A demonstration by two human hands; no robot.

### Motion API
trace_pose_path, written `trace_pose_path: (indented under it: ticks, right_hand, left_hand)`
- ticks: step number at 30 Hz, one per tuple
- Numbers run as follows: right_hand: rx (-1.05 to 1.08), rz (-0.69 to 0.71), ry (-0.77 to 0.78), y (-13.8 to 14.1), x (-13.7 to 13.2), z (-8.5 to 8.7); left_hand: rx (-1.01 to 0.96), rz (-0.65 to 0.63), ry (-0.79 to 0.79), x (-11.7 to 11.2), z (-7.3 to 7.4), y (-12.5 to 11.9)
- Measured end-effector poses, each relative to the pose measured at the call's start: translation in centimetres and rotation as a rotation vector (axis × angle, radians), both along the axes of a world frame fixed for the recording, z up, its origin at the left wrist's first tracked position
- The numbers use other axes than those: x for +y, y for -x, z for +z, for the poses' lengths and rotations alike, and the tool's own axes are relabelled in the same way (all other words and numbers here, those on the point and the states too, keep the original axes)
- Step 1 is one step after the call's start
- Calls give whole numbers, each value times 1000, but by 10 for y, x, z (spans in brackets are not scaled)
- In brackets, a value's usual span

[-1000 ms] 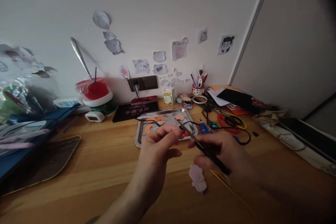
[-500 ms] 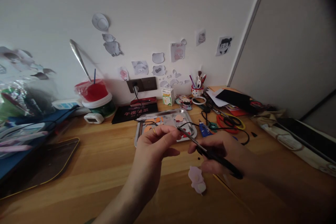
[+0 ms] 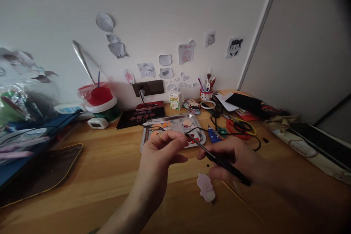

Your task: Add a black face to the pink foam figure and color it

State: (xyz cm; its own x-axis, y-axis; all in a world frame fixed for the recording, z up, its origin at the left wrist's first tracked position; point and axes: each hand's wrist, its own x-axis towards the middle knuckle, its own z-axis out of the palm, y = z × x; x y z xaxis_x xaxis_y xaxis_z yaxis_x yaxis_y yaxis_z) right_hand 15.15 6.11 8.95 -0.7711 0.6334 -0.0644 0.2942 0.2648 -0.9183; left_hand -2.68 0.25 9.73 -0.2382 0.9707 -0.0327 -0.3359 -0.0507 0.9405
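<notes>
My right hand (image 3: 233, 159) grips black-handled scissors (image 3: 216, 159), whose blades point up and left toward my left hand. My left hand (image 3: 164, 150) is closed in a pinch at the blade tips; what it pinches is too small to make out. Both hands hover above the wooden desk (image 3: 109, 175). Below them, on the desk, lies a pale pink paper cut-out (image 3: 205, 187). Just behind my hands sits a metal tray (image 3: 145, 140) with orange and pink paper pieces.
Red and yellow rings, a black cord and a blue tube (image 3: 212, 134) lie right of the tray. A pen cup (image 3: 205, 93), a small box (image 3: 175, 99) and a red-lidded tub (image 3: 100, 100) stand along the wall. A dark tablet (image 3: 41, 172) lies at the left.
The scissors and my right hand shifted slightly right and down, then steadied. My left hand has kept its pinch at the blade tips. The view tilted a little.
</notes>
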Motion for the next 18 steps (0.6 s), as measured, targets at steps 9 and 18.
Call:
trace_pose_path:
  ticks: [9, 18]
  right_hand:
    - [-7, -22, -51, 1, -1, 1]
    - [18, -75, -75, 1, -3, -4]
  left_hand:
    - [10, 10, 11, -1, 0, 0]
    - [1, 14, 7, -3, 1, -1]
